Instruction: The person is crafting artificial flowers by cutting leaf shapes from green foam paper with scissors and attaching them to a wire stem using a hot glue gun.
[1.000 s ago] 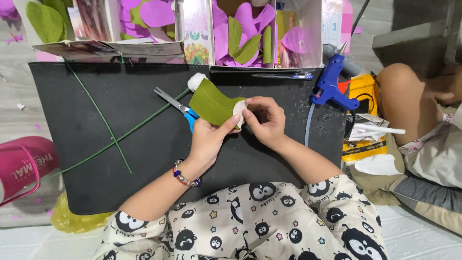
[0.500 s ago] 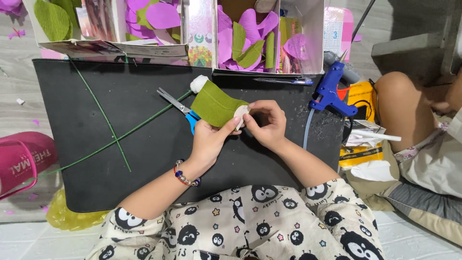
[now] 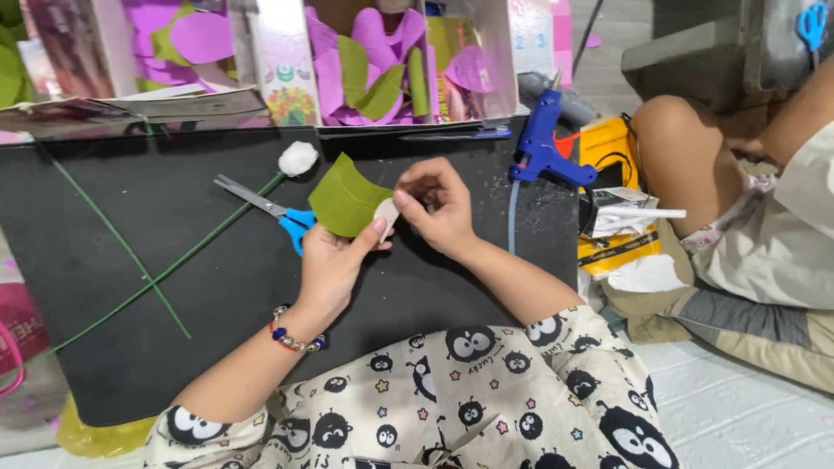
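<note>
My left hand (image 3: 332,260) holds a green leaf-shaped sheet (image 3: 345,198) over the black mat (image 3: 104,339), thumb pressed near a small white piece (image 3: 385,212) at its edge. My right hand (image 3: 436,207) pinches that white piece from the right. Blue-handled scissors (image 3: 265,208) lie just left of the leaf. A green wire stem with a white foam ball (image 3: 298,158) on its tip rests on the mat behind the leaf, crossed by another green wire (image 3: 113,234).
A blue glue gun (image 3: 543,143) stands at the mat's right edge beside a yellow box (image 3: 608,156). Open boxes with purple petals (image 3: 373,43) and green leaves line the far edge. Another person's leg (image 3: 686,156) sits at right. A pink bag (image 3: 17,330) lies at left.
Both hands with the green leaf stay close together; the view has shifted slightly, and my right fingers have adjusted their pinch on the white piece.
</note>
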